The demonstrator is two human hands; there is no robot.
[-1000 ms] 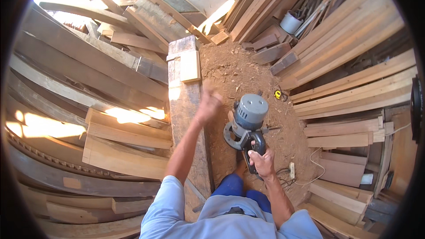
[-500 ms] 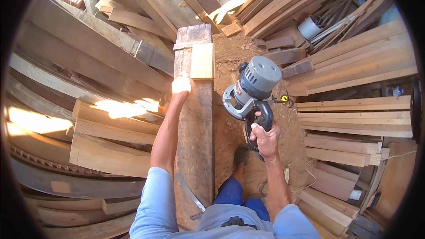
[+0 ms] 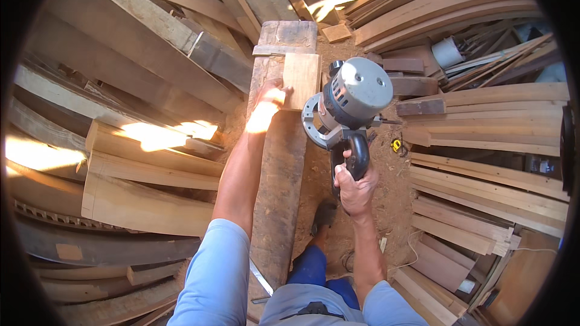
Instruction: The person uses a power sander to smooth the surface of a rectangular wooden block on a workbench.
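Observation:
My right hand (image 3: pixel 356 187) is closed round the black D-shaped handle of a grey router (image 3: pixel 362 90). The router is held in the air, tilted, right of a long worn beam (image 3: pixel 275 181); its round open base faces the beam. A short pale wooden board (image 3: pixel 303 78) lies on the beam's far end, up against a thin cross strip (image 3: pixel 269 51). At the board's left edge my left hand (image 3: pixel 270 93) grips it, thumb against the wood. Bright sun on that hand washes out part of it, and its fingertips are partly hidden.
Stacked planks fill the left side (image 3: pixel 151 199) and the right side (image 3: pixel 483 121). A yellow tape measure (image 3: pixel 396 145) lies on the sawdust-covered floor, and a metal square (image 3: pixel 261 278) on the beam's near end. A white pipe piece (image 3: pixel 447 52) sits among offcuts at far right.
The router has risen slightly and come closer to the board, in my right hand. My left hand now lies closer against the board's edge. The whole view has shifted a little.

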